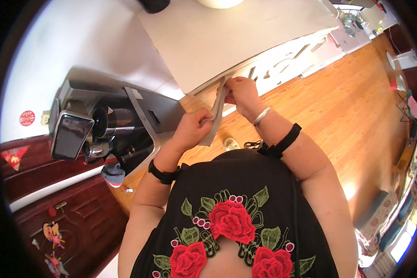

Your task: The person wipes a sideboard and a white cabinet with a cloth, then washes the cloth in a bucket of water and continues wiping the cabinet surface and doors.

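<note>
A thin grey-beige cloth (219,102) is stretched between my two hands. My left hand (193,128) pinches its lower part, and a loose flap hangs below those fingers. My right hand (245,93), with a silver bracelet at the wrist, grips the upper end close to the front edge of a pale-topped cabinet (236,41). Whether the cloth touches that cabinet edge, I cannot tell. The cabinet's white front has cut-out decoration and is partly overexposed.
On the left stands a black tea cabinet (160,111) with a dark kettle (116,121) and a glossy black panel (72,135). A dark red wooden door (80,215) lies below it. A glass jar (231,144) and a coiled black cable (252,144) rest on the wooden floor (319,104).
</note>
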`<state>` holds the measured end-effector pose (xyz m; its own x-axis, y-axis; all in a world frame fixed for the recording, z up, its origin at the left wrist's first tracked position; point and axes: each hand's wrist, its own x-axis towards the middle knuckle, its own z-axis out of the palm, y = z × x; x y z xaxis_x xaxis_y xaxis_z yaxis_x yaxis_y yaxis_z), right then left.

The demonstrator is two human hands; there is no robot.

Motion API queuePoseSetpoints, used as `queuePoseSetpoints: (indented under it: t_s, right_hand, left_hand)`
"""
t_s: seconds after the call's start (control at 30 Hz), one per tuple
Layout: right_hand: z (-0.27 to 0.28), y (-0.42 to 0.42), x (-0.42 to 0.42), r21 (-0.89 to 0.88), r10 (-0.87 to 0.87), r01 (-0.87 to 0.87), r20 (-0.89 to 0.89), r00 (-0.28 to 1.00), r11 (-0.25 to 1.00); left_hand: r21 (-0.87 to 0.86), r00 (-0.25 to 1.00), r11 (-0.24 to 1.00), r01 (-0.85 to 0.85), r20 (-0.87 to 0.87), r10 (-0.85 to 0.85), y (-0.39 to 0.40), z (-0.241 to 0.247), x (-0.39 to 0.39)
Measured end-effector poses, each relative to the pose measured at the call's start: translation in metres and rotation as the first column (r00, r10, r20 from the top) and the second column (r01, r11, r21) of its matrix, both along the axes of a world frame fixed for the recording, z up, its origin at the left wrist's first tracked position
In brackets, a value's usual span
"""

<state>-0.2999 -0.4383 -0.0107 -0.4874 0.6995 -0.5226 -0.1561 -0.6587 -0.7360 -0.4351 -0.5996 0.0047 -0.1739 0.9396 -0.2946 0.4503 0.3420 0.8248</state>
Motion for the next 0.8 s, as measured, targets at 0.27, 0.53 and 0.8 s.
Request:
queuePoseSetpoints:
  t_s: [0.27, 0.53, 0.8]
  right_hand:
    - [0.009, -0.044, -0.037, -0.056, 0.150, -0.151, -0.028, 0.988, 0.987]
    - [0.005, -0.038, -0.029, 0.061, 0.183, -0.186, 0.059, 0.981, 0.981]
    - [-0.018, -0.008, -0.019, 0.244, 0.120, -0.182, 0.248, 0.961, 0.952]
  left_hand:
    - [0.050, 0.997, 0.998, -0.041, 0.061, 0.038, -0.043, 0.007, -0.019]
    - [0.008, 0.998, 0.998, -0.064, 0.011, 0.064, -0.041, 0.009, -0.019]
    - [0.007, 0.997, 0.999, -0.033, 0.070, 0.032, -0.006, 0.014, 0.010]
